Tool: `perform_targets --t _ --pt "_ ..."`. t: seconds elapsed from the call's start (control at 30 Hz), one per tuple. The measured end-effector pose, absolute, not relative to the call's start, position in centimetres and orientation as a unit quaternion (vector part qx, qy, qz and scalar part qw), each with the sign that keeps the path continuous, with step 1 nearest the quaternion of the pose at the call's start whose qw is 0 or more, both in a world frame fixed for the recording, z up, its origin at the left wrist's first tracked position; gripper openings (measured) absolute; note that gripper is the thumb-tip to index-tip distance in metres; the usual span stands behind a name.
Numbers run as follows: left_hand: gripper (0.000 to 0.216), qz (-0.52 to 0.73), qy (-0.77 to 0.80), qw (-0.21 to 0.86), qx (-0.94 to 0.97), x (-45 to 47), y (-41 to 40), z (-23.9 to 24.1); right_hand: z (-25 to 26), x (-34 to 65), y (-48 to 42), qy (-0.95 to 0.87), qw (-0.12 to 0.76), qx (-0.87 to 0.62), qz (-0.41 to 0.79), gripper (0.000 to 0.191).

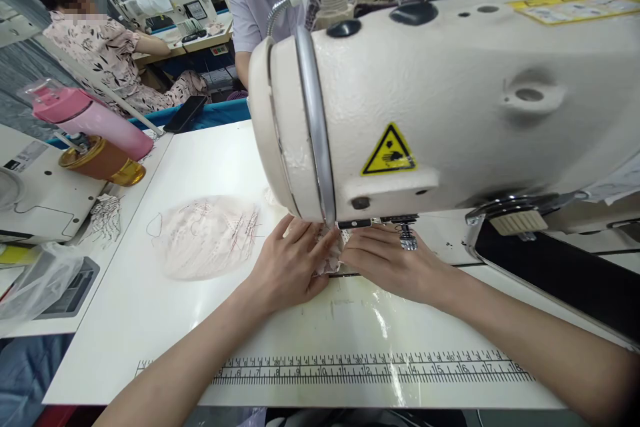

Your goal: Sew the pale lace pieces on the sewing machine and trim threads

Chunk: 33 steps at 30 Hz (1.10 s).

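A ruler [370, 368] runs along the near edge of the bench [200, 167], well short of the fingers. Both hands lie flat, neither clenched nor gripping. The left hand [287, 265] presses its spread fingers on a small lace piece [329, 255], and the right hand [393, 261] meets it from the other side, probably so it stays taut. The lace sits between the fingertips, under the machine [450, 100] head. A pile [207, 237] of similar pieces lies left of the left fingers, within reach.
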State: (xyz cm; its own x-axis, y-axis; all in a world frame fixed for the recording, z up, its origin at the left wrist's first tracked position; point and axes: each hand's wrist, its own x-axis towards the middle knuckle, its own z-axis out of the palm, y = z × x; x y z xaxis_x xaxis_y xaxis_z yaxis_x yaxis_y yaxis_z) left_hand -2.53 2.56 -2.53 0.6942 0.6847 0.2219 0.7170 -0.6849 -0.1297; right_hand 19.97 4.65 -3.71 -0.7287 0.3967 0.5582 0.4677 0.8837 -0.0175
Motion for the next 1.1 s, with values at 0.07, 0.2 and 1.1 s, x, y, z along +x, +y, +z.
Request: perform_targets --t 0.07,0.2,1.1 --pt "0.056 -0.075 -0.385 0.106 -0.914 -2.4 2.5 -2.6 -3.6 20.1 4.8 -0.922 0.293 -0.244 -0.071 0.022" --pt "0.057 -0.074 -0.390 0.107 -0.912 -2.2 2.4 -2.7 -4.0 20.4 5.5 -0.919 0.312 -0.237 -0.041 0.014" --pt "0.020 -0.177 -0.349 0.108 -0.914 -2.6 2.8 -2.6 -4.5 19.3 4.8 -0.912 0.313 -0.260 0.051 0.021"
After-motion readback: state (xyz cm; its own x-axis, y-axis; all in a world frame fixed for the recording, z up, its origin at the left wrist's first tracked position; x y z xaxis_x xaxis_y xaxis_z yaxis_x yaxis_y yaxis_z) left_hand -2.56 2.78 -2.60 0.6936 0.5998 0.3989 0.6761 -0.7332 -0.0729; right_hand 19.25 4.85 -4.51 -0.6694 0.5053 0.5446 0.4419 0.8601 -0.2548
